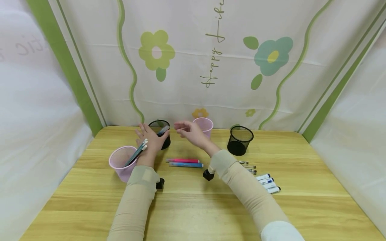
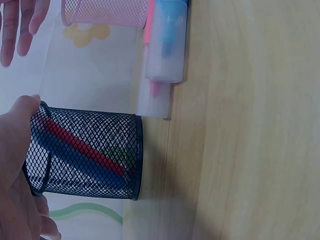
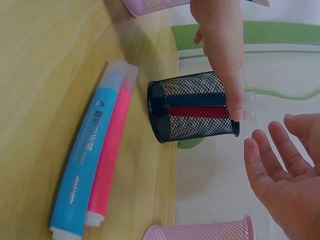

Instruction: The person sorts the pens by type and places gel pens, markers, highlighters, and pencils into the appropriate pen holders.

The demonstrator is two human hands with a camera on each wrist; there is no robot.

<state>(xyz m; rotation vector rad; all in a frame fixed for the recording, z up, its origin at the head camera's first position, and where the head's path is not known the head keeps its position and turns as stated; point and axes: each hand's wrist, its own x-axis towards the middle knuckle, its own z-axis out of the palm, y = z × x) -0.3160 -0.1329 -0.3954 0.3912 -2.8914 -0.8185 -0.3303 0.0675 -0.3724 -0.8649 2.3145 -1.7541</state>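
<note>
At the back left stands a black mesh pen cup (image 2: 90, 152), holding a red and a blue marker with clear caps. My left hand (image 1: 153, 142) is spread about its near side. The thumb touches the rim, while the other fingers lie at the far left of the cup. Just to the right, my right hand (image 1: 193, 134) hovers palm inward with loosely bent fingers and nothing in them. In front of both hands, a pink marker (image 3: 112, 150) and a blue marker (image 3: 85, 160) lie side by side on the table.
A pink mesh cup (image 1: 122, 164) with several white-ended pencils or pens is beside my left wrist. Another pink cup (image 1: 205, 125) stands behind my right hand. Farther right are a black mesh cup (image 1: 240, 140), several thin pens (image 1: 248, 167) and several white markers (image 1: 268, 183).
</note>
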